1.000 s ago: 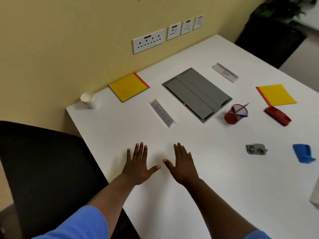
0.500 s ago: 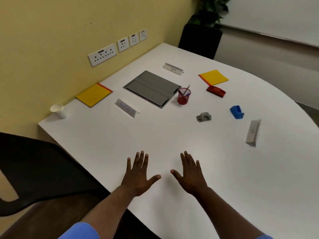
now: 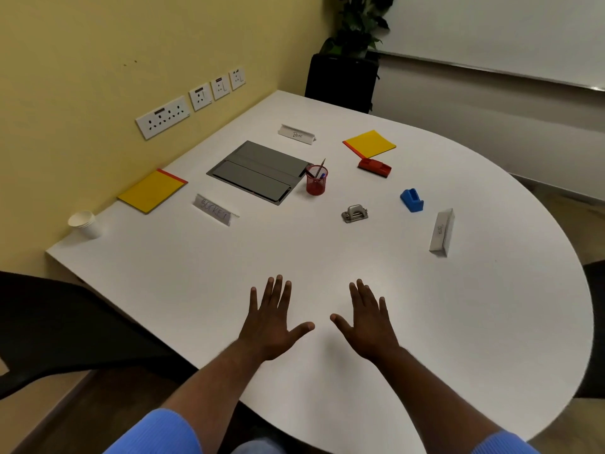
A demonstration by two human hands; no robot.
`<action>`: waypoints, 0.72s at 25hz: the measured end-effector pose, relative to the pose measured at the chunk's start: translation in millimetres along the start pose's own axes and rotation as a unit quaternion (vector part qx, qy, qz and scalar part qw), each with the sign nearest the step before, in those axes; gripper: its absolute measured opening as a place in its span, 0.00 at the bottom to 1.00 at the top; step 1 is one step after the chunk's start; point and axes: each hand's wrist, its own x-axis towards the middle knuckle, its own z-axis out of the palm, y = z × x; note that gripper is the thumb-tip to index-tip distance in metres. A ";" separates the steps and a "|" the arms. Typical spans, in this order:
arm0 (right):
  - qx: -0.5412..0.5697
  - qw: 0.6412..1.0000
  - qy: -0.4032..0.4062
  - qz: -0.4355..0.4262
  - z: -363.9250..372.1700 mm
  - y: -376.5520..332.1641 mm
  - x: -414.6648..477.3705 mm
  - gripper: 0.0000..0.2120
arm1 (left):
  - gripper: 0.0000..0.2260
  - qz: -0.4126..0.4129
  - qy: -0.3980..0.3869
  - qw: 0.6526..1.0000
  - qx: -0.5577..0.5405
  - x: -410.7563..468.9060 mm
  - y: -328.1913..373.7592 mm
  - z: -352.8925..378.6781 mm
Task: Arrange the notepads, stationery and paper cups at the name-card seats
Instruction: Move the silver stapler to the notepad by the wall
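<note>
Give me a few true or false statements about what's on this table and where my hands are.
The left hand and the right hand are spread flat, holding nothing. True.
The red pen cup stands beside the grey panel. True.
The paper cups stand at the middle of the table. False: they stand at its corner by the wall.
Three yellow notepads lie there. False: only two, the near notepad and the far notepad.
</note>
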 end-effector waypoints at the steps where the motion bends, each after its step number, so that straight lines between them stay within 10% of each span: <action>1: 0.002 1.000 0.001 0.004 -0.5 3.5 4.2 0.43 | 0.51 0.006 0.000 1.000 0.003 6.6 2.2 -1.3; 18: 0.077 0.989 0.012 0.122 32.7 70.7 170.4 0.44 | 0.48 0.072 -0.045 0.996 -0.030 245.4 -5.0 10.6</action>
